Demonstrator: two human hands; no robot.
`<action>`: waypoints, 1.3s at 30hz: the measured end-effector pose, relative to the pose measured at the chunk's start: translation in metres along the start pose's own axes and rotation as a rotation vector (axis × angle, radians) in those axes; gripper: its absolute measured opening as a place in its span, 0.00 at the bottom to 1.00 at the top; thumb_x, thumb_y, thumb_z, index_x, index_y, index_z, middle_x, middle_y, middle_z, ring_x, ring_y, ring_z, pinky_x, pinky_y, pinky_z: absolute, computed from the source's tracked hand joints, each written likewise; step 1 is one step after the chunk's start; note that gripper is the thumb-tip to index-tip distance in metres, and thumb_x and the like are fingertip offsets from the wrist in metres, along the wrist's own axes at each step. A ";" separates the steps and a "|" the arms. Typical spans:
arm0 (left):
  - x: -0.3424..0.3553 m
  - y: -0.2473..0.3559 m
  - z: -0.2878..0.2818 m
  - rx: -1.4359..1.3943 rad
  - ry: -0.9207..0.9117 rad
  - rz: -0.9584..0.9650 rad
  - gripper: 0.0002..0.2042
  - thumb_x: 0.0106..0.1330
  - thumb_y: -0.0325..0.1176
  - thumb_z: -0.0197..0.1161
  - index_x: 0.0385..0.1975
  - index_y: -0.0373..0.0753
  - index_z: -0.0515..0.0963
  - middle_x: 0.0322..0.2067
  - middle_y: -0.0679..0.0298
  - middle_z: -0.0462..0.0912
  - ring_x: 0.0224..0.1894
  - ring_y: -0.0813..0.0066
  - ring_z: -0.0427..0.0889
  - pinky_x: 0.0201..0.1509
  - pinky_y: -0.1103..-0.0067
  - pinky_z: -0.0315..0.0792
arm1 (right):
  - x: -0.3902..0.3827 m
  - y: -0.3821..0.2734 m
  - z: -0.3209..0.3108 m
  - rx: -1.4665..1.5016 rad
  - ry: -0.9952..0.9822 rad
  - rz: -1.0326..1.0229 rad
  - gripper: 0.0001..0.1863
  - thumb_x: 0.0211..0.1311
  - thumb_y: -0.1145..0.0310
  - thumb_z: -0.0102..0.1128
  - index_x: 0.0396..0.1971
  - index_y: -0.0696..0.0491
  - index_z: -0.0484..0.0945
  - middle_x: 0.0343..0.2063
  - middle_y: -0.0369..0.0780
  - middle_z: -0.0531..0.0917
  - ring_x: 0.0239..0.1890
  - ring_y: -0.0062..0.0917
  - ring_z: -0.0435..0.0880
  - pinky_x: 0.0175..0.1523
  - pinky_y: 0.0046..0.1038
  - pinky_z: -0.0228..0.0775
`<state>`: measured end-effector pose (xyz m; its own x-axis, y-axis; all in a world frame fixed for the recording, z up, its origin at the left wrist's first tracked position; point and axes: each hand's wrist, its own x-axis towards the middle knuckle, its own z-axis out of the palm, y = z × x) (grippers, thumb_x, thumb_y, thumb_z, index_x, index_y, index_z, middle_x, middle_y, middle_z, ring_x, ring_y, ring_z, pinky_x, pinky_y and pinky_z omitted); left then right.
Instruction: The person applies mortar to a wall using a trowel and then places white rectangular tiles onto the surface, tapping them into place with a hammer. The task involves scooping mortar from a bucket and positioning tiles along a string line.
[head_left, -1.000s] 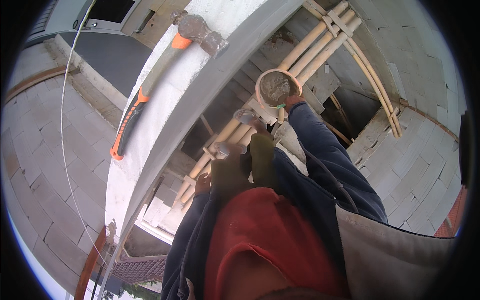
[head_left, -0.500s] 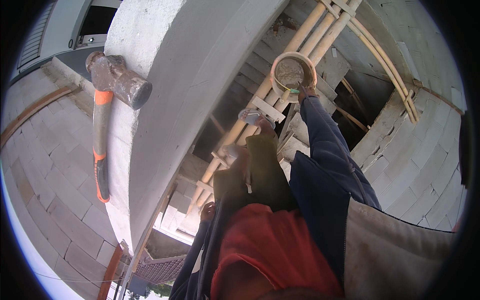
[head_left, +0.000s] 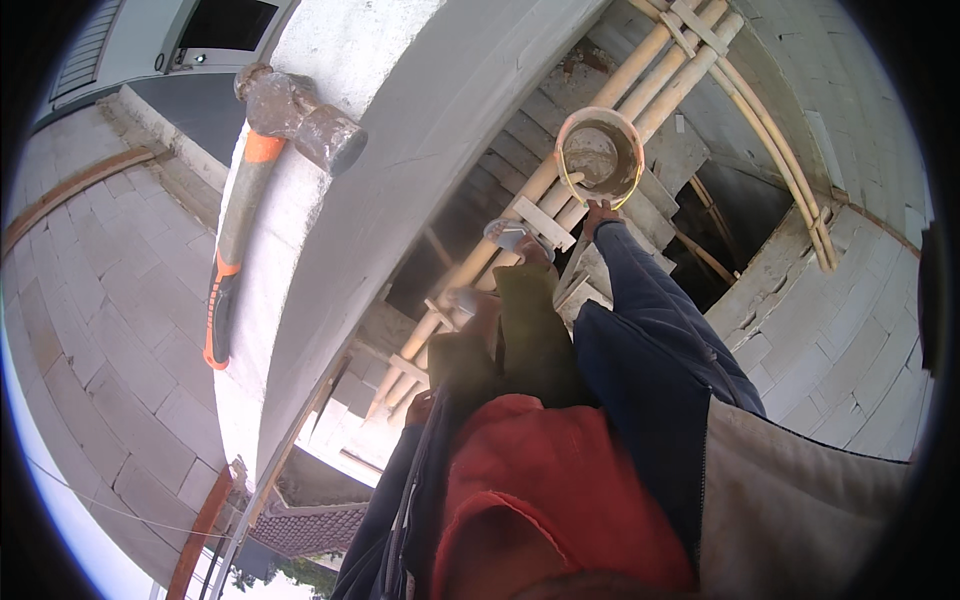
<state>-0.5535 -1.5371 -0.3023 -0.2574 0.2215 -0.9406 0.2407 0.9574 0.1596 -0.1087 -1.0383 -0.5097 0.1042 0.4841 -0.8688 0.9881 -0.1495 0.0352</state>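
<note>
My right hand reaches forward, its fingers closed round the thin yellow handle of a round bucket. Inside the bucket is wet grey mortar. It is over the bamboo poles, beyond my feet. My left hand hangs low at my side, mostly covered by its dark sleeve, and its fingers cannot be made out. A hammer with a heavy steel head and an orange and grey handle lies on the white top of the wall to my left; neither hand touches it.
Lashed bamboo poles with wooden crosspieces run under my sandalled feet. Below are concrete steps and a dark opening. A grey plastered wall rises on the left, a block wall on the right.
My right hand has shifted from the bucket's rim to lower on its handle, which now arcs toward me. The whole view has shifted slightly; the hammer appears farther right and higher.
</note>
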 end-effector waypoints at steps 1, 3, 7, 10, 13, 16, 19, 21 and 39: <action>0.004 0.003 0.006 0.046 -0.021 0.058 0.23 0.78 0.51 0.64 0.62 0.40 0.82 0.50 0.54 0.91 0.54 0.66 0.90 0.60 0.73 0.81 | -0.009 -0.007 0.005 -0.012 -0.048 -0.109 0.39 0.68 0.56 0.61 0.79 0.44 0.64 0.75 0.54 0.69 0.71 0.54 0.76 0.76 0.49 0.68; 0.002 0.010 0.013 0.128 -0.053 0.064 0.25 0.77 0.53 0.63 0.62 0.40 0.82 0.50 0.51 0.91 0.54 0.64 0.89 0.60 0.72 0.81 | -0.030 -0.031 0.033 0.122 -0.129 -0.264 0.37 0.67 0.52 0.66 0.73 0.53 0.72 0.61 0.60 0.82 0.66 0.46 0.83 0.70 0.43 0.75; 0.022 0.078 0.037 0.012 0.023 0.184 0.31 0.72 0.58 0.66 0.64 0.40 0.81 0.53 0.48 0.89 0.58 0.59 0.87 0.64 0.70 0.78 | -0.086 -0.095 0.029 0.098 -0.571 -0.383 0.41 0.67 0.46 0.69 0.75 0.48 0.70 0.62 0.55 0.82 0.58 0.42 0.87 0.62 0.41 0.80; 0.001 0.095 0.029 -0.234 0.191 0.183 0.35 0.68 0.62 0.68 0.66 0.41 0.80 0.57 0.45 0.86 0.62 0.56 0.85 0.67 0.68 0.76 | -0.147 -0.154 0.001 -0.197 -0.630 -0.476 0.42 0.69 0.40 0.65 0.77 0.45 0.68 0.59 0.51 0.83 0.52 0.38 0.89 0.53 0.41 0.83; -0.033 0.063 0.034 -0.424 0.309 0.092 0.40 0.63 0.65 0.70 0.68 0.42 0.79 0.60 0.43 0.84 0.65 0.53 0.82 0.71 0.67 0.73 | -0.153 -0.192 0.001 -0.519 -0.575 -0.615 0.42 0.70 0.37 0.63 0.77 0.44 0.68 0.54 0.49 0.86 0.42 0.36 0.90 0.45 0.42 0.84; -0.048 0.017 0.075 -0.634 0.399 -0.068 0.45 0.58 0.69 0.73 0.71 0.43 0.78 0.64 0.40 0.81 0.69 0.49 0.80 0.75 0.65 0.71 | -0.122 -0.215 0.014 -0.635 -0.510 -0.735 0.39 0.69 0.40 0.66 0.73 0.47 0.74 0.51 0.48 0.88 0.39 0.36 0.85 0.48 0.40 0.78; -0.028 -0.006 0.134 -0.767 0.470 -0.209 0.46 0.57 0.69 0.73 0.71 0.45 0.78 0.69 0.39 0.75 0.74 0.47 0.72 0.77 0.64 0.68 | -0.124 -0.248 0.012 -0.795 -0.317 -0.892 0.33 0.66 0.47 0.71 0.64 0.53 0.81 0.63 0.52 0.84 0.67 0.47 0.81 0.71 0.41 0.71; -0.020 -0.013 0.140 -0.801 0.412 -0.246 0.46 0.56 0.69 0.74 0.73 0.48 0.76 0.72 0.38 0.70 0.77 0.44 0.68 0.78 0.62 0.67 | -0.148 -0.273 0.020 -0.876 -0.233 -0.909 0.32 0.65 0.49 0.71 0.63 0.54 0.81 0.62 0.52 0.84 0.66 0.48 0.81 0.71 0.41 0.71; 0.017 -0.157 0.068 -0.876 0.165 -0.541 0.32 0.66 0.59 0.70 0.69 0.56 0.78 0.68 0.54 0.77 0.67 0.53 0.81 0.70 0.60 0.77 | -0.258 -0.531 0.502 -1.098 -0.461 -1.347 0.34 0.67 0.59 0.68 0.72 0.49 0.70 0.64 0.53 0.80 0.67 0.50 0.77 0.72 0.46 0.70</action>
<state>-0.5320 -1.6966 -0.3641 -0.2690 -0.3174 -0.9094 -0.6912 0.7211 -0.0472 -0.7167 -1.5171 -0.5519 -0.5993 -0.5062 -0.6202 -0.0064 0.7777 -0.6285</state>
